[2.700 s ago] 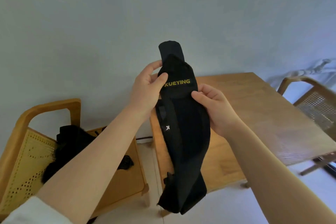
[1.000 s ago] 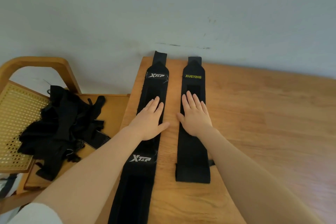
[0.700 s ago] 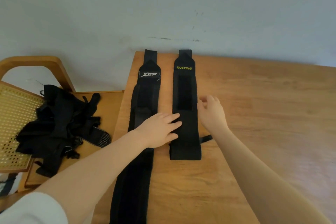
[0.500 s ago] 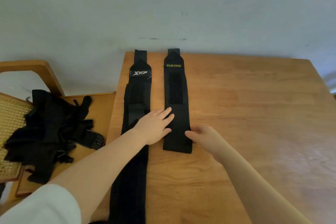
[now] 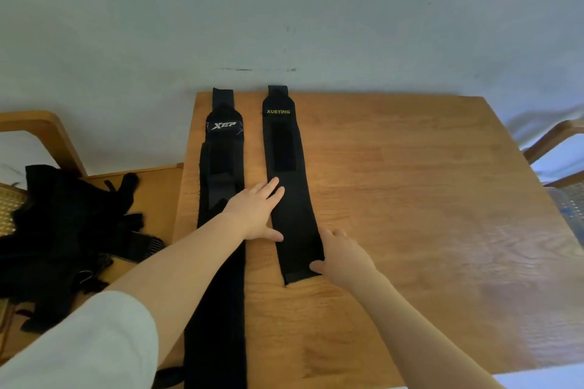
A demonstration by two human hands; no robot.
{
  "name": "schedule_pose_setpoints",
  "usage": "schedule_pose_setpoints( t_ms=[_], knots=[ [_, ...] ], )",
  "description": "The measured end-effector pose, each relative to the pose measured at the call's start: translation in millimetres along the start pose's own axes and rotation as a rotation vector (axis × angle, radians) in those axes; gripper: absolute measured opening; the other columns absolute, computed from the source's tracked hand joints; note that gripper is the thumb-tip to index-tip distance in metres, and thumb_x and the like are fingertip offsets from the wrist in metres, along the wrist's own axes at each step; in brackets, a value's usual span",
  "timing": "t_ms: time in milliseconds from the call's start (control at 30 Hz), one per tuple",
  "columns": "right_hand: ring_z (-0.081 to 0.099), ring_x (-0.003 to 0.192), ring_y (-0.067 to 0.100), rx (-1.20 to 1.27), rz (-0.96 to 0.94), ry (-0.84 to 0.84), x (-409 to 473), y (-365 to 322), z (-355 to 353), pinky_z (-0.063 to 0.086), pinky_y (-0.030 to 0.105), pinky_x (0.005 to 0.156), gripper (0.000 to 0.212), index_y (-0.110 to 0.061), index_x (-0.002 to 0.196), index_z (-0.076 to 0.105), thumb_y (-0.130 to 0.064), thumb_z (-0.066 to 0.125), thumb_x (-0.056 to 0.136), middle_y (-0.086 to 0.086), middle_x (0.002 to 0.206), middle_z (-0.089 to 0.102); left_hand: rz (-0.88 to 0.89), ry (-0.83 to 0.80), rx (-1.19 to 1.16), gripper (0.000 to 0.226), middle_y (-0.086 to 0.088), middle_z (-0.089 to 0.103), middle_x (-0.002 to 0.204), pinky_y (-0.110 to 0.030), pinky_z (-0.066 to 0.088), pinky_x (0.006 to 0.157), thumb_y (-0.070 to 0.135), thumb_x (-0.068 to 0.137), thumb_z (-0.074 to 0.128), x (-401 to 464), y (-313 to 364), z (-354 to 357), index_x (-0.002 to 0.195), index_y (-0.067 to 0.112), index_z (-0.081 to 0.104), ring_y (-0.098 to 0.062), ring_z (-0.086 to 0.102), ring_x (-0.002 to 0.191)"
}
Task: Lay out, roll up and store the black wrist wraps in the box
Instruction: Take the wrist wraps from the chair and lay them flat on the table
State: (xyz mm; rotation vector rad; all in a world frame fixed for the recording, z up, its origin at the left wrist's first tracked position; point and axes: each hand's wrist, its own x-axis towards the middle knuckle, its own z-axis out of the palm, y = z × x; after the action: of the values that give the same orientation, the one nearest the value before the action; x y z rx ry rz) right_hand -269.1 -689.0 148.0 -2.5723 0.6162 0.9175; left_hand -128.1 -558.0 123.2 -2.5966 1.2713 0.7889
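Observation:
Two black wrist wraps lie flat side by side on the wooden table [image 5: 410, 199]. The long XTEP wrap [image 5: 221, 142] runs off the near edge. The shorter XUEYING wrap [image 5: 286, 167] ends mid-table. My left hand [image 5: 252, 211] lies flat across the gap, its straight fingertips on the XUEYING wrap's left side. My right hand [image 5: 343, 254] is at that wrap's near right corner, thumb on top of the end and fingers curled at its edge. No box is in view.
A wooden chair on the left holds a pile of black straps and gear [image 5: 63, 230]. Another chair [image 5: 556, 142] stands past the table's right side. A pale wall rises directly behind the table's far edge.
The XUEYING wrap, first held up in the air, was laid beside the XTEP wrap. My right hand slid from mid-wrap down to its near corner. My left hand shifted onto its left side.

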Motion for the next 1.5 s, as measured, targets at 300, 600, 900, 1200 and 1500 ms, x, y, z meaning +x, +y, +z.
schedule_pose_setpoints(
  t_ms=[300, 600, 900, 1200, 1500],
  knots=[
    [0.036, 0.133, 0.020, -0.195, -0.317, 0.214, 1.9, -18.9, 14.2, 0.024, 0.036, 0.112, 0.040, -0.023, 0.141, 0.040, -0.022, 0.037, 0.101, -0.002, 0.149, 0.032, 0.031, 0.314, -0.021, 0.085, -0.002, -0.002, 0.160, -0.036, 0.008, 0.117, 0.048, 0.092, 0.051, -19.4, -2.5, 7.7, 0.151, 0.019, -0.002, -0.022, 0.000, 0.147],
    [0.061, 0.088, 0.019, 0.228, -0.539, 0.553, -16.2, -181.1, 47.0, 0.050, 0.036, 0.082, 0.022, -0.011, 0.108, 0.063, -0.018, 0.045, 0.098, 0.003, 0.099, 0.064, -0.132, 0.513, -0.373, 0.067, 0.002, 0.011, 0.158, -0.020, 0.008, 0.111, 0.025, 0.096, 0.052, -179.0, -119.3, 54.2, 0.151, 0.019, 0.015, -0.013, 0.011, 0.145],
    [0.056, 0.081, 0.012, 0.375, -0.543, 0.174, -27.1, -393.4, 157.3, 0.043, 0.021, 0.070, 0.024, -0.012, 0.107, 0.064, -0.015, 0.042, 0.098, -0.001, 0.097, 0.060, -0.509, 0.355, -0.495, 0.053, 0.001, 0.017, 0.157, -0.034, 0.024, 0.113, 0.025, 0.097, 0.049, -355.2, -297.0, 156.4, 0.146, 0.016, 0.032, -0.018, 0.016, 0.144],
    [0.057, 0.097, 0.024, 0.423, -0.217, -0.003, 20.1, -475.6, 197.4, 0.047, 0.034, 0.085, 0.026, -0.005, 0.108, 0.063, -0.015, 0.042, 0.097, 0.009, 0.102, 0.063, -0.526, 0.372, -0.615, 0.051, -0.006, 0.021, 0.155, -0.033, 0.019, 0.114, 0.022, 0.096, 0.050, -388.0, -387.3, 181.1, 0.144, 0.012, 0.036, -0.021, 0.021, 0.142],
    [0.051, 0.072, 0.022, 0.296, -0.109, -0.102, 119.1, -509.2, 183.2, 0.041, 0.032, 0.073, 0.021, -0.006, 0.077, 0.052, -0.008, 0.042, 0.096, 0.009, 0.075, 0.051, -0.454, 0.271, -0.594, 0.051, -0.002, 0.020, 0.156, -0.031, 0.019, 0.114, 0.021, 0.097, 0.047, -316.4, -450.6, 171.7, 0.146, 0.015, 0.032, -0.019, 0.019, 0.143]
  ],
)
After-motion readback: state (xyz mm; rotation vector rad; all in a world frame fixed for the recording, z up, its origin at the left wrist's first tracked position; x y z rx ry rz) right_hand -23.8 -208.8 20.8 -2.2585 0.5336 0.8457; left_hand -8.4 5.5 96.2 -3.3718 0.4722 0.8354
